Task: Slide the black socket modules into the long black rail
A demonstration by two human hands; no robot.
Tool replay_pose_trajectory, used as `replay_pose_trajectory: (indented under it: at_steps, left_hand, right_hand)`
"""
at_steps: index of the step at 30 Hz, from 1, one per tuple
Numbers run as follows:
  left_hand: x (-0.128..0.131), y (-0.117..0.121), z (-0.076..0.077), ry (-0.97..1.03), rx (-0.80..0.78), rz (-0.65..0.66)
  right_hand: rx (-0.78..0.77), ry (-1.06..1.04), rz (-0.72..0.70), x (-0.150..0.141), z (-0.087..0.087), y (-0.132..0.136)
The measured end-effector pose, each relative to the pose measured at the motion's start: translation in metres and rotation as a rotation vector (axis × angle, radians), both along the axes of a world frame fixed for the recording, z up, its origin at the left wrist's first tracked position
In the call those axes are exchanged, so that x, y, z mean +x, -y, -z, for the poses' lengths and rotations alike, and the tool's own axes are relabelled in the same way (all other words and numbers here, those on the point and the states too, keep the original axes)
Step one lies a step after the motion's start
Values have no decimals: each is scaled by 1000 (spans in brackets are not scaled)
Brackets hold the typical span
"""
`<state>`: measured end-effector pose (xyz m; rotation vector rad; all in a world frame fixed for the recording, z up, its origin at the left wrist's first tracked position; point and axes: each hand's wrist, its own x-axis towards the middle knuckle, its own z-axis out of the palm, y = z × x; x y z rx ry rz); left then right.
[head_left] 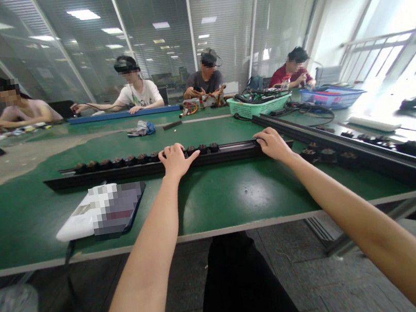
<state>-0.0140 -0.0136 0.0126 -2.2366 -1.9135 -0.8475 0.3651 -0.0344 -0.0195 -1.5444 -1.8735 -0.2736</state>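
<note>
A long black rail point(79, 180) lies across the green table point(215, 202) in front of me. A row of several small dark round parts point(115, 162) sits along its top. My left hand point(175, 160) rests on the rail near its middle, fingers curled over the parts with the forefinger stretched right. My right hand point(272, 143) grips the rail's right end, fingers wrapped over its far edge. My legs in dark trousers show under the table's front edge.
A white-and-dark device point(101, 211) with a cable lies at the front left. A second black rail point(352, 152) with loose dark parts point(329, 154) runs diagonally at the right. Green basket point(259, 105), blue basket point(330, 96) and several seated people line the far side.
</note>
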Motion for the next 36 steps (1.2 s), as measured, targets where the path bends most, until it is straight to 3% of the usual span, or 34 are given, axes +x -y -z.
replay_pose_trajectory:
  at_steps: [3,7,15,36]
  left_hand:
    - [0,0,0,-3,0,2]
    - [0,0,1,-3,0,1]
    - [0,1,-2,-1,-13,2]
    - [0,0,-1,4,-12,7]
  right_hand:
    - [25,7,22,6,2,-2]
    - [53,-79,182,11,5,-5]
    - [-24,-133,326,0,-2,3]
    - [-57,-118,379,3,0,0]
